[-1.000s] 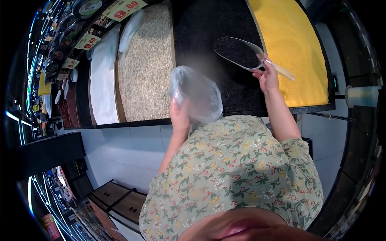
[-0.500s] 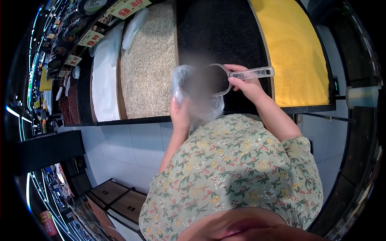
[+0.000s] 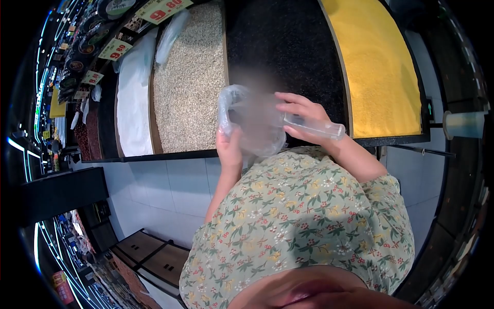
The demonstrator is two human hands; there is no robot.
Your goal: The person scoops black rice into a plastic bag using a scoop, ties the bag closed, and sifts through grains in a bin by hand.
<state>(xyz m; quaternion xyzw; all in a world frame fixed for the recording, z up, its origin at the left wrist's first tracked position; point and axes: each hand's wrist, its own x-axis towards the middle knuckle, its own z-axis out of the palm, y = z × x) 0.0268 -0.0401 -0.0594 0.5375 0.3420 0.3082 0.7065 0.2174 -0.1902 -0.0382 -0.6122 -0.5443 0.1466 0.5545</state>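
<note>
My left hand [image 3: 230,147] pinches the near left side of a clear plastic bag [image 3: 225,110], whose mouth is held up and spread above the front of the bins. My right hand [image 3: 309,110] grips a clear plastic scoop [image 3: 315,126] by its handle, which points right and slightly toward me. The scoop's bowl is at the bag, lost behind a grey smear in the middle of the view, so its contents cannot be made out. Under both hands lies a bin of black grain [image 3: 288,46].
A bin of pale grain [image 3: 190,82] adjoins on the left, then one of white powder [image 3: 135,113]. To the right is a bin of yellow meal [image 3: 383,72]. Price cards [image 3: 163,9] line the back left. A plastic roll [image 3: 465,125] sticks out at the right.
My right hand has turned over and shifted slightly left, tipping the scoop; its handle has swung down toward me. The bowl with black grain no longer shows. My left hand and the bag barely moved.
</note>
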